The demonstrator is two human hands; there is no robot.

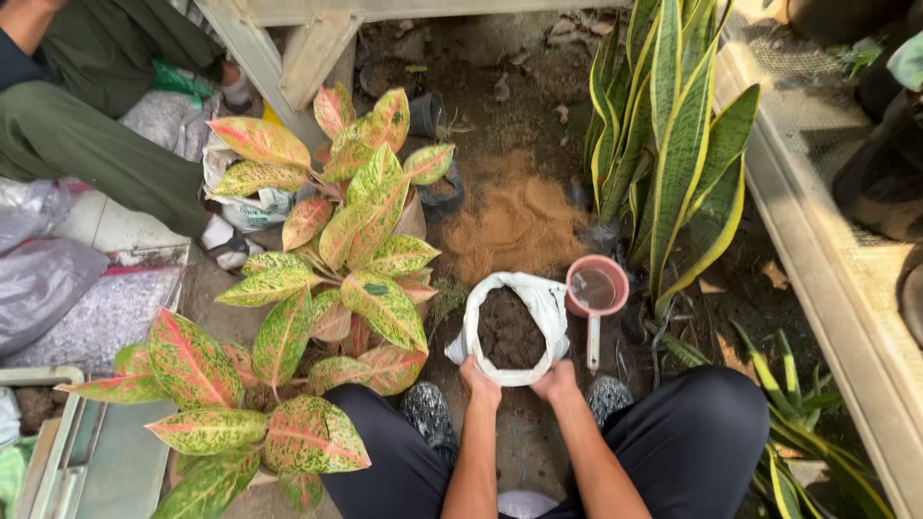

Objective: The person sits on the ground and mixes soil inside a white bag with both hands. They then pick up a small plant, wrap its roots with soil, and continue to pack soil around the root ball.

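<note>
A white plastic bag full of dark soil stands open on the ground between my knees. My left hand grips the bag's near rim on the left. On the right side of that same rim, my right hand holds on. A pink scoop with a white handle lies just right of the bag. Beyond the bag is a heap of brown coconut fibre.
Pink-and-green leafy plants stand left of the bag. A tall striped snake plant rises on the right beside a mesh-covered ledge. Another person in green trousers crouches at the upper left. Grey sacks lie at the left.
</note>
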